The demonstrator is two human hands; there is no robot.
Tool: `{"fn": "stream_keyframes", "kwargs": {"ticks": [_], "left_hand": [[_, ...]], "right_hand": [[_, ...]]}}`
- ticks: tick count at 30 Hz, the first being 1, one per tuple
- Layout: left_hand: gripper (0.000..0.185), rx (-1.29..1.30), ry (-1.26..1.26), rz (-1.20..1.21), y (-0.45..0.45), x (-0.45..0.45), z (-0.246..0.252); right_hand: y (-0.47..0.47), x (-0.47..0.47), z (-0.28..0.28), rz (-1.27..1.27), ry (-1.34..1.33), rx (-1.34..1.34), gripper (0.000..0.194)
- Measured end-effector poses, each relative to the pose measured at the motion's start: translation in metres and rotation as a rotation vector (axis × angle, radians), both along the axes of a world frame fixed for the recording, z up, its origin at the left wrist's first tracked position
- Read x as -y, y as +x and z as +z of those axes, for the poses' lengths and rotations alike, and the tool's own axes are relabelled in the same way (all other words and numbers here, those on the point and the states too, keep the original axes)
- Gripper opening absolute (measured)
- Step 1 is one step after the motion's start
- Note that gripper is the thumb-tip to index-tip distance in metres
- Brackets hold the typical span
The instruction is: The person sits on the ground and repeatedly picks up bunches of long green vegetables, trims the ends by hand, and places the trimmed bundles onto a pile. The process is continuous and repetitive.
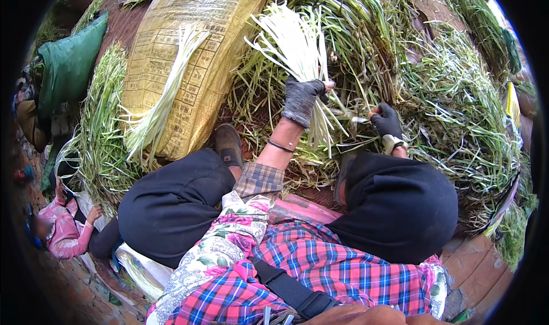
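My left hand (305,97), in a grey fingerless glove, grips a bundle of pale, chive-like stalks (296,37). Their white-yellow ends fan out beyond the hand, and the other ends hang below the fist. To its right is my right hand (386,120), in a dark glove with bare fingertips. Its fingers are pinched on a thin, wilted stalk (359,119), partly blurred. Under both hands spreads a heap of loose green stalks and leaves (343,55). A second pale bundle (169,95) lies across a yellow woven sack (206,80) on the left.
More green stalks are piled at right (463,119) and beside the sack (103,132). A green sack (70,63) stands at far left. A person in pink (68,235) sits at lower left, holding stalks. My knees flank a pink low seat (304,209). Brick paving (476,260) shows at lower right.
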State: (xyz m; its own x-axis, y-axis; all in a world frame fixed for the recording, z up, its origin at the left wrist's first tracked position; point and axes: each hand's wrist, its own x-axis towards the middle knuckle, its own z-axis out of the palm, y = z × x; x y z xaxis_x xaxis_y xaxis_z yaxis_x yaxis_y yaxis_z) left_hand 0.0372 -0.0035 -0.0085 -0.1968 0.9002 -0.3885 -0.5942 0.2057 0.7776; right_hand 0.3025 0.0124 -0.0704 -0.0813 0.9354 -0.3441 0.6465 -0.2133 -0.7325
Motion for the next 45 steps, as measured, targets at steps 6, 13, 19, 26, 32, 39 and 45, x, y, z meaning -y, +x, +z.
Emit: {"fn": "stream_keyframes", "kwargs": {"ticks": [6,13,19,26,32,39,45], "left_hand": [[0.025,-0.086,0.076,-0.038,0.011,-0.002,-0.002],[0.020,0.316,-0.014,0.069,-0.045,-0.002,0.035],[0.022,0.271,0.035,0.277,-0.082,-0.010,0.041],[0.015,0.246,0.085,0.364,-0.093,-0.005,0.045],[0.017,0.220,-0.008,0.045,-0.034,-0.004,0.041],[0.031,0.189,-0.002,-0.068,-0.016,-0.002,0.025],[0.049,0.129,0.101,-0.415,-0.003,0.000,0.016]], "right_hand": [[-0.092,0.003,0.086,0.222,-0.299,-0.779,0.023],[-0.062,0.028,0.031,0.182,-0.392,-0.486,0.011],[0.098,0.025,-0.085,-0.441,-0.388,-0.529,0.008],[0.162,0.024,-0.049,-0.225,0.138,-0.014,0.026],[-0.017,0.011,0.112,0.333,0.351,-0.228,0.043],[-0.007,0.018,0.068,-0.136,-0.111,-0.936,0.021],[-0.056,0.006,0.095,0.319,-0.234,-0.607,0.010]]}}
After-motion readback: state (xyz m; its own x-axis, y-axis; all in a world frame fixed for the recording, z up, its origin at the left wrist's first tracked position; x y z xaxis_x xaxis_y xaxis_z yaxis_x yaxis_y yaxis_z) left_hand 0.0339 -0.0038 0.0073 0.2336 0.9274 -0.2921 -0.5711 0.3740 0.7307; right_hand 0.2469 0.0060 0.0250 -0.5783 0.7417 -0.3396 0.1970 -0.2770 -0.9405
